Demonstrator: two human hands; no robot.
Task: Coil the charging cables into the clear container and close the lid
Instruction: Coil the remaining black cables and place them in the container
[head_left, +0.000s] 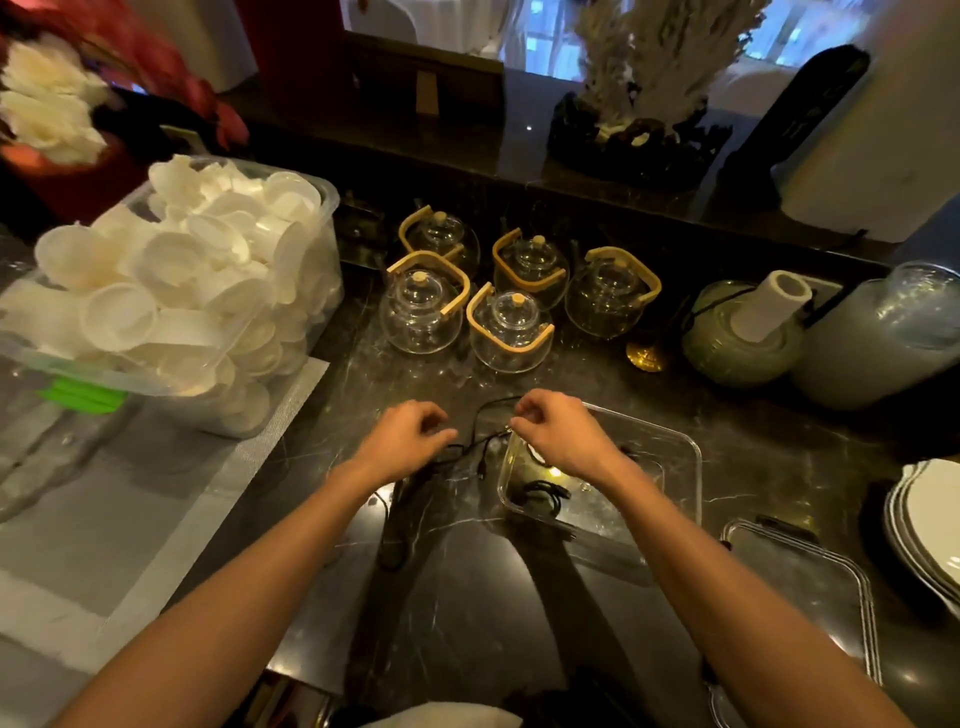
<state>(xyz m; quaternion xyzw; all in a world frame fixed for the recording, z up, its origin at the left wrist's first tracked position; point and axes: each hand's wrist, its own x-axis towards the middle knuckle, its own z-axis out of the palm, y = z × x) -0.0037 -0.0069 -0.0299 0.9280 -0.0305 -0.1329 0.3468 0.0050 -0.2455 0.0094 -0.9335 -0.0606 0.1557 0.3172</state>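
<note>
Both hands worked a thin black charging cable (470, 446) beside the clear rectangular container (675, 457).

The left hand (402, 439) and right hand (558, 431) each pinched the cable above the dark marble counter (467, 597); another coiled black cable (543, 496) lay inside the container, its clear lid (810, 571) nearby.

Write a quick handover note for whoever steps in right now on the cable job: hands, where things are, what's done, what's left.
Left hand: closed on a black cable over the counter.
Right hand: pinching the same cable above the container's near-left corner.
Container: open, on the counter right of centre; one coiled cable already lies inside.
Lid: off, lying right of the container.
Done: one cable stowed.
Left: coil the held cable, whose tail trails on the counter toward you, drop it in, and close the lid.
</note>
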